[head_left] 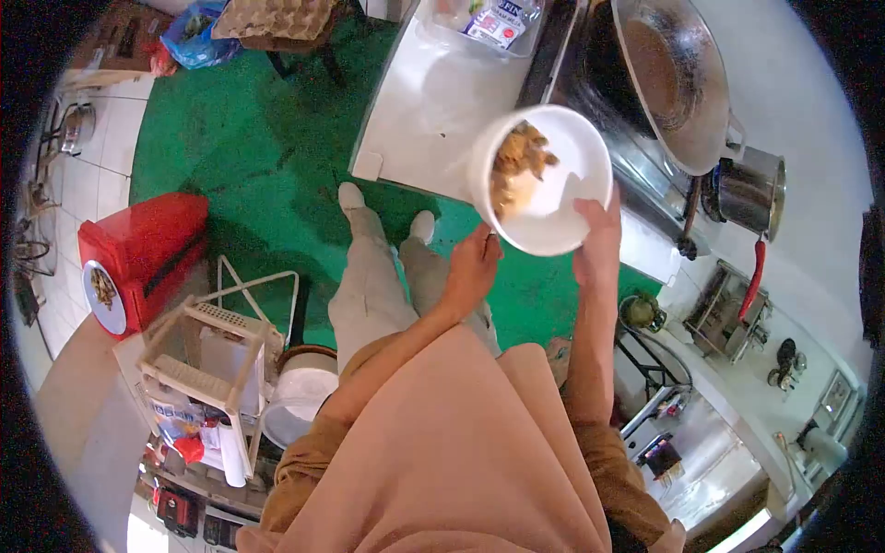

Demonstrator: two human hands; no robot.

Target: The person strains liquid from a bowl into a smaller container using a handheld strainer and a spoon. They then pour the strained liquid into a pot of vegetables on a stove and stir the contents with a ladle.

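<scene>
A white bowl (562,138) is tilted in front of me, with brown pieces of food (524,157) lying along its left side. My right hand (597,230) grips the bowl's lower right rim, the thumb inside it. At the bowl's lower left edge, my left hand (476,265) is closed; a thin handle seems to stick up from it toward the bowl, but the rest of it cannot be made out.
A white counter (419,120) holds a clear plastic package (493,26). Beyond the bowl are a large wok (659,74) and a metal pot (749,192). A red container (152,258) and a beige rack (203,355) stand at the left on the green floor (249,138).
</scene>
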